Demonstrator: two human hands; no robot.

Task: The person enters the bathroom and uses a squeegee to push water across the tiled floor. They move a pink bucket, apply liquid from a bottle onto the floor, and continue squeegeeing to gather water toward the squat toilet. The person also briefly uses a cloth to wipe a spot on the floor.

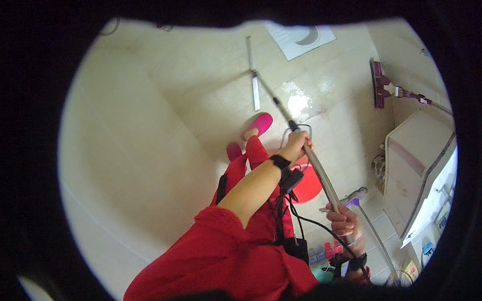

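Observation:
My left hand (298, 143) is closed around the upper-middle part of a long-handled floor squeegee (275, 100). Lower on the same pole, near its end, my right hand (343, 221) wraps its fingers round the shaft. The pole slants away from me to the far left, and its long narrow blade (256, 92) rests on the light tiled floor. Wet, shiny tiles (299, 102) lie to the right of the blade. My feet, in pink slippers (259, 123), stand just short of it.
A white squat toilet (303, 39) lies at the far end. Against the right wall stands a purple flat-headed mop (379, 85). A red bucket (307, 186) is beside my legs, with a white cabinet (411, 171) to the right. Black cables (312, 220) hang near my right arm.

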